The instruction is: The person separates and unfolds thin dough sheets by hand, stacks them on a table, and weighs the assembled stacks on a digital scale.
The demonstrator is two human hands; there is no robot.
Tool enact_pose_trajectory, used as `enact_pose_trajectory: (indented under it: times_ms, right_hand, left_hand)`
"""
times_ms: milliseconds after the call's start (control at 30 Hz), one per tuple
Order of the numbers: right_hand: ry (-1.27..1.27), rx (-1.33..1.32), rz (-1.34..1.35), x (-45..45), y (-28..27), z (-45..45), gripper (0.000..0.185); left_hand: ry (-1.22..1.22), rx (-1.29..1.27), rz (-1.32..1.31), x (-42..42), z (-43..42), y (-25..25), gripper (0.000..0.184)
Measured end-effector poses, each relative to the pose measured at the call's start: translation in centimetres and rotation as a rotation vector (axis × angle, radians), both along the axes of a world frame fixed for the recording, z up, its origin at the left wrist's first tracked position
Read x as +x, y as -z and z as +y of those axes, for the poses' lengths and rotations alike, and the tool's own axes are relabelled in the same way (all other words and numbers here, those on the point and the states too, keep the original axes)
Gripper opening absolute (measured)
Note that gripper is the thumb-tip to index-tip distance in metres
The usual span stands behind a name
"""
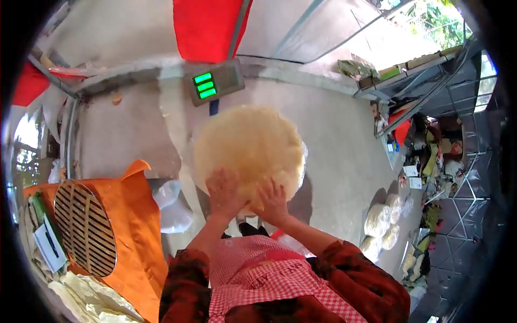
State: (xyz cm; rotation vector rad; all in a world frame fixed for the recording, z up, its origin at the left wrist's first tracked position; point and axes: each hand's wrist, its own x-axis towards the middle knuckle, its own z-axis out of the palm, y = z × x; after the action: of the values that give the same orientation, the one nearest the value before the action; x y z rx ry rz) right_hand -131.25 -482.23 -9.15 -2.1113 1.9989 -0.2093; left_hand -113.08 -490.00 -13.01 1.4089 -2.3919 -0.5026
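Note:
A large round, pale yellow mass [250, 148] sits in front of me, with clear plastic showing at its right edge. I cannot tell exactly what it is made of. My left hand [222, 191] lies on its near-left part, fingers stretched out. Resting on the near edge, a little to the right, is my right hand [272, 202], its fingers spread. Just beyond the mass stands a scale's display unit [218, 83] with three lit green panels. Whatever is under the mass is mostly hidden.
An orange cloth [137, 215] at left carries a round slatted rack [84, 228]. White plastic bags [173, 207] lie beside it. Several round bagged bundles [378, 220] sit on the floor at right. Red fabric [210, 27] hangs at the back; clutter [431, 167] lines the right side.

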Motion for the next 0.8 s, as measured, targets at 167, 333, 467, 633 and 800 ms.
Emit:
enact_pose_trajectory:
  times_ms: [167, 333, 467, 633, 800]
  right_hand:
    - [-0.046, 0.039, 0.063, -0.3, 1.1, -0.1, 0.085]
    - [-0.101, -0.013, -0.097, -0.2, -4.0, -0.8, 0.082]
    - [-0.234, 0.113, -0.346, 2.6, -4.3, -1.1, 0.078]
    - [-0.659, 0.254, -0.502, 13.4, -6.8, -0.5, 0.060]
    - [-1.144, 0.574, -0.606, 29.0, -9.0, 5.5, 0.050]
  left_hand:
    - [0.027, 0.122, -0.143, 0.6, 0.1, -2.4, 0.093]
    - [-0.255, -0.017, 0.219, 4.4, 6.3, -6.5, 0.068]
    - [-0.741, 0.250, 0.560, 11.6, 20.5, -4.7, 0.039]
    - [-1.410, 0.308, 0.733, 19.7, 35.8, -7.1, 0.022]
    - [-1.653, -0.213, 1.349, 26.4, 43.0, -11.5, 0.014]
